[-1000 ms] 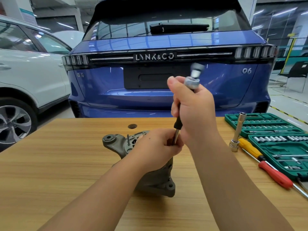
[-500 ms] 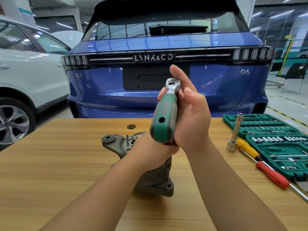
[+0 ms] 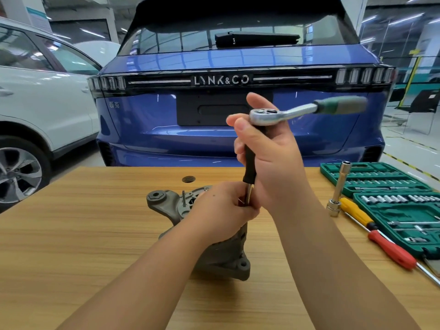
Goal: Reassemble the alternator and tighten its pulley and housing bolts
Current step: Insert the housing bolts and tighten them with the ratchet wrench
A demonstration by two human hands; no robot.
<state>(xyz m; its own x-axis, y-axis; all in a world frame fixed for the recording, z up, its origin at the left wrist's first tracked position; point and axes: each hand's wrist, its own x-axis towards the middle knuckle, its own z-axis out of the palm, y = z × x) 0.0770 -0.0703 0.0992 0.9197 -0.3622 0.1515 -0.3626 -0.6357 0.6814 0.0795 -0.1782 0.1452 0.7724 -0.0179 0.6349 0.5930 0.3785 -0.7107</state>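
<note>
A grey alternator housing (image 3: 166,203) stands on the wooden table (image 3: 83,234), mostly hidden by my left hand. My left hand (image 3: 221,210) grips the lower steel shaft of an upright black extension bar (image 3: 248,170) where it meets the alternator. My right hand (image 3: 269,160) holds the bar's upper part just under the head of a ratchet wrench (image 3: 264,115). The ratchet's green handle (image 3: 340,104) points right and is blurred by motion. The bolt under the bar is hidden.
A green socket set case (image 3: 392,201) lies open at the right edge. Beside it stand a long socket (image 3: 339,186) and yellow (image 3: 354,210) and red screwdrivers (image 3: 390,250). A blue car (image 3: 238,67) is parked behind the table and a white car (image 3: 35,103) to the left.
The ratchet handle has swung round, from pointing toward me half a second ago to pointing right now. My left hand has stayed on the shaft at the alternator.
</note>
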